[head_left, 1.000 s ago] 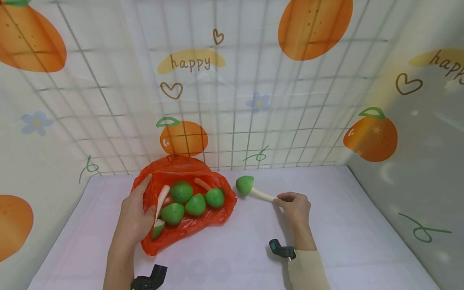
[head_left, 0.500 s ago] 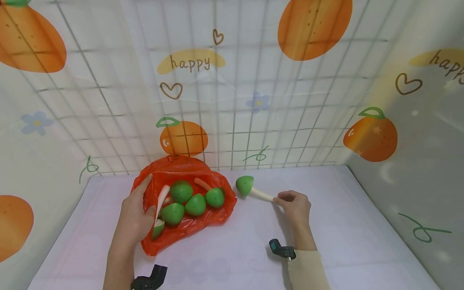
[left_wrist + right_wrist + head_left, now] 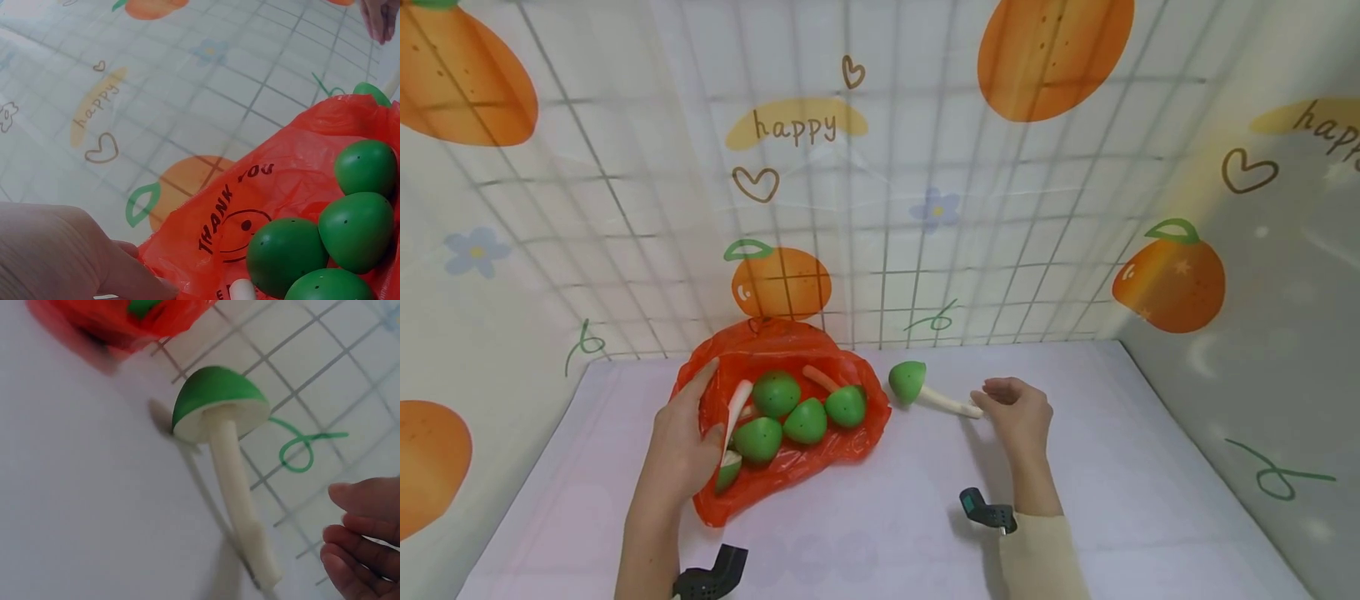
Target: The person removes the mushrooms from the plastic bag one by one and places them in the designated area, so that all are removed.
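Note:
A toy mushroom [image 3: 907, 382] with a green cap and a white stalk lies on the white table, right of the red plastic bag [image 3: 790, 337]. Just off the stalk's end is my right hand [image 3: 1021, 417], its fingers loosely bent and apart from the mushroom, as the right wrist view also shows. My left hand [image 3: 688, 446] holds the bag's left edge, the thumb on the inner side. Inside the bag lie several green-capped mushrooms [image 3: 290, 256], some with white stalks and one near an orange-red stick [image 3: 820, 379]. The left hand's fingertips are partly hidden by the bag.
A white cloth wall [image 3: 880, 167] printed with oranges, hearts and lettering rises behind the table, a wire grid showing through it. More printed cloth hangs at the left and right sides. A small black camera sits on each wrist.
My right hand has let go of the mushroom's stalk and moved slightly up and to the right. The mushroom stays lying in place. The left hand and the bag have hardly moved.

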`<state>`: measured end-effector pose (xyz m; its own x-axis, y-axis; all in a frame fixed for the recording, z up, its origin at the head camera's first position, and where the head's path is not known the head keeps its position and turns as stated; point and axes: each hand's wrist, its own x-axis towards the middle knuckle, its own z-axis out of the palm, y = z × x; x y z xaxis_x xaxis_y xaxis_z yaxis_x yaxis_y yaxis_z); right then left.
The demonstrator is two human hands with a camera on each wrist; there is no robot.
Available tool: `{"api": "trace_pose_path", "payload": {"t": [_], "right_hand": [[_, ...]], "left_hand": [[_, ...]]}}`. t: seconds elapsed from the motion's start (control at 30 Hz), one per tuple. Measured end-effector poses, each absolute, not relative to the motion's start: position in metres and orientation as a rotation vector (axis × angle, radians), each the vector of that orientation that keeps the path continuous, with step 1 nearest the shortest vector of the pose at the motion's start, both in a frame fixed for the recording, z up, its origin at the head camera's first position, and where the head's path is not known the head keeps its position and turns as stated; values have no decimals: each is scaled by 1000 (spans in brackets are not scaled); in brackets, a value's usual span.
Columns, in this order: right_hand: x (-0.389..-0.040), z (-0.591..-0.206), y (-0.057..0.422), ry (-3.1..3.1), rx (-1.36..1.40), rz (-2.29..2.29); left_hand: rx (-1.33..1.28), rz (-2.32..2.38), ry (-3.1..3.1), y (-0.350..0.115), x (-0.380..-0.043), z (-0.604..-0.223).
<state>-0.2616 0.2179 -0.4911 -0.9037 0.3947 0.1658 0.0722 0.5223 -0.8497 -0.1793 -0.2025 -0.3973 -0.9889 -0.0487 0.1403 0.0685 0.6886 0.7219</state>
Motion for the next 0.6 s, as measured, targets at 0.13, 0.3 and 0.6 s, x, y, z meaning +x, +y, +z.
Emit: {"api": "trace_pose_path", "payload": {"t": [0.13,0.3,0.6], "right_hand": [[-258,-479,211,-2397,-368,1380],[-253,-462,198,-2326,-287,1498],[-243,-434,171,-2219,-64,1668]], "left_hand": [[-21,-1171,-2757,-202,-180,-397],[-23,-1160,-2766,-202,-179,-397],[-55,-1153,-2750,-202,-179,-397]]}}
